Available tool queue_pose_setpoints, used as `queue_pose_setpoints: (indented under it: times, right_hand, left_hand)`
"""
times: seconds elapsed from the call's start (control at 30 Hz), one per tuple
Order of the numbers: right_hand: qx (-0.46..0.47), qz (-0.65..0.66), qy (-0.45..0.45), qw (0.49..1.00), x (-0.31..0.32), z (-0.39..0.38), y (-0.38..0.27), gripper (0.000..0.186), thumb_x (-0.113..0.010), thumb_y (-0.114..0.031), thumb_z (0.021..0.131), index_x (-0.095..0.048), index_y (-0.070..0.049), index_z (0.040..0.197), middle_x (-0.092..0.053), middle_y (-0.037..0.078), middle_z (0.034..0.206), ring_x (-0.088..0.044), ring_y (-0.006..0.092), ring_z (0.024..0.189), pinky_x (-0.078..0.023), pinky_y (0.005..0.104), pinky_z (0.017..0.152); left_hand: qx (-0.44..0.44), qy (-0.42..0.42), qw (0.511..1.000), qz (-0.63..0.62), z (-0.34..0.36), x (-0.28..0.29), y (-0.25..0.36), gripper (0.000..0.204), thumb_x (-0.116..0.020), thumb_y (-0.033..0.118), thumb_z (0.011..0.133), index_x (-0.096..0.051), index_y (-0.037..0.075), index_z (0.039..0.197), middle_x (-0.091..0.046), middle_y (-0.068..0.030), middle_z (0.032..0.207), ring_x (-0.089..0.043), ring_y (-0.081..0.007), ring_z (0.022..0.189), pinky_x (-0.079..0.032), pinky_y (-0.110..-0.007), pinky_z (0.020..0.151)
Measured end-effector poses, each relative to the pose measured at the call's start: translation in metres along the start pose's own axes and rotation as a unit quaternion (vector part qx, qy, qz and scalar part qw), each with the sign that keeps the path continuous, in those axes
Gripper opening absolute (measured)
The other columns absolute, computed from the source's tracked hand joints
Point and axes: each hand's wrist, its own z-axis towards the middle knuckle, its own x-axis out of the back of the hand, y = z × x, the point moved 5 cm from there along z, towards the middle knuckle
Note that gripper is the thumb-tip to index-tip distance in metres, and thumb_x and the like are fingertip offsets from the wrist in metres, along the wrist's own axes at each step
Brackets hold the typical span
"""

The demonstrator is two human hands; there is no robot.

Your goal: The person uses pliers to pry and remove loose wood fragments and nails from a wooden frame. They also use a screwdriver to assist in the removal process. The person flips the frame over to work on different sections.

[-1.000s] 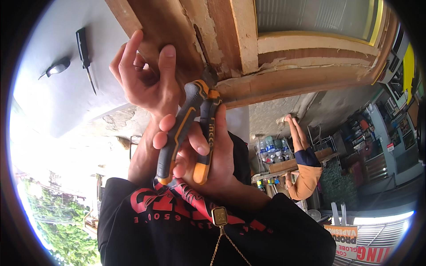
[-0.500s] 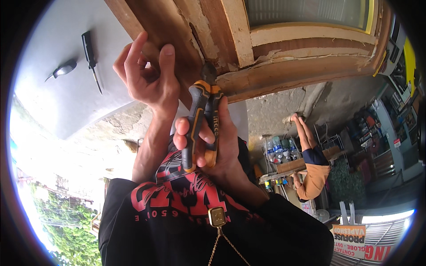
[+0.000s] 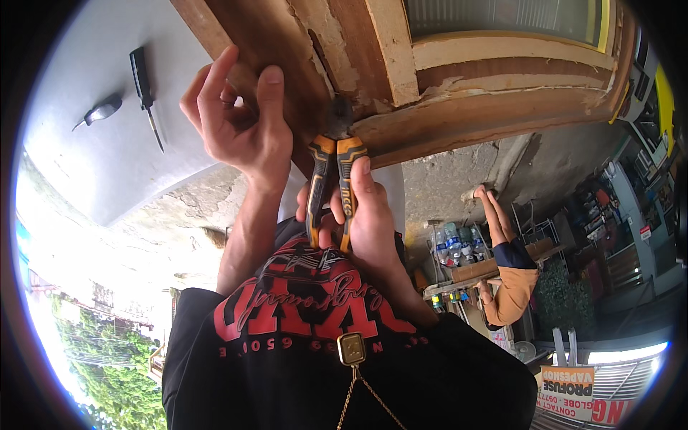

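My right hand (image 3: 367, 208) is wrapped round the black-and-orange handles of a pair of pliers (image 3: 335, 161). Their dark jaws touch, or nearly touch, the wood where two pieces of the wooden frame (image 3: 459, 132) meet; whether they grip anything there I cannot tell. Just left of the jaws, my left hand (image 3: 240, 118) rests by the frame's edge, palm turned up. Its thumb and fingers are curled but apart, with nothing in them. The frame has worn, peeling patches, pale strips and a glass pane (image 3: 502, 18).
On the pale surface at left lie a black-handled screwdriver (image 3: 145, 89) and a small dark bladed tool (image 3: 102, 111). A rough concrete floor (image 3: 451, 175) stretches to the right. Further off, a person in an orange top (image 3: 514, 287) is near a rack of plastic bottles (image 3: 453, 244).
The pliers have turned from a slanted side view to a more upright, face-on one, their handles now side by side. My right wrist has rotated; my left hand has hardly moved.
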Motion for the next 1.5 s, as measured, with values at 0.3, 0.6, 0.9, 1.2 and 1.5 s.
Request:
queue_pose_setpoints:
  times: [0.3,0.6,0.9,1.2,1.5]
  right_hand:
    - [-0.067,0.302,-0.155,0.938,-0.01,0.006,0.019,0.077,-0.024,-0.068,0.09,-0.043,-0.003,0.054,-0.053,0.031,0.103,-0.061,0.0429,0.091,-0.06,0.0402,0.048]
    - [-0.073,0.423,-0.203,0.88,-0.027,0.0,0.02,0.08,-0.025,-0.07,0.088,-0.043,-0.001,0.054,-0.05,0.028,0.11,-0.054,0.0465,0.103,-0.061,0.0471,0.05]
    - [-0.104,0.481,-0.16,0.855,-0.045,-0.013,-0.009,0.077,-0.026,-0.067,0.09,-0.044,0.0,0.056,-0.049,0.028,0.118,-0.053,0.0462,0.11,-0.061,0.0461,0.052]
    - [-0.147,0.303,-0.062,0.939,-0.025,-0.02,-0.015,0.072,-0.023,-0.065,0.092,-0.053,-0.001,0.102,-0.062,0.02,0.09,-0.065,0.0291,0.076,-0.053,0.0271,0.043]
    - [-0.074,0.017,0.07,0.995,-0.01,-0.012,-0.015,0.073,-0.024,-0.062,0.095,-0.055,0.001,0.074,-0.062,0.02,0.078,-0.063,0.0209,0.066,-0.04,0.0216,0.043]
  left_hand:
    - [-0.024,0.014,0.999,-0.033,0.001,-0.004,0.0,0.04,-0.075,-0.003,0.073,-0.061,-0.001,0.11,-0.045,-0.0083,0.109,-0.048,-0.0076,0.073,-0.042,-0.017,0.054]
    - [-0.008,-0.007,1.0,0.014,0.002,-0.001,-0.001,0.039,-0.074,-0.004,0.072,-0.06,-0.001,0.109,-0.045,-0.0084,0.108,-0.048,-0.0078,0.071,-0.038,-0.019,0.051]
    - [-0.005,-0.042,0.997,0.071,0.0,0.003,-0.003,0.039,-0.075,-0.002,0.071,-0.061,0.001,0.107,-0.043,-0.0089,0.108,-0.046,-0.0084,0.07,-0.036,-0.019,0.053]
    - [0.005,-0.002,0.999,0.042,-0.003,0.003,-0.001,0.034,-0.075,-0.001,0.072,-0.063,0.003,0.104,-0.043,-0.0078,0.108,-0.044,-0.007,0.066,-0.034,-0.019,0.051]
    - [-0.017,-0.026,0.997,0.069,0.001,0.004,-0.001,0.033,-0.075,0.0,0.073,-0.064,0.002,0.104,-0.044,-0.0067,0.107,-0.046,-0.0058,0.067,-0.036,-0.018,0.052]
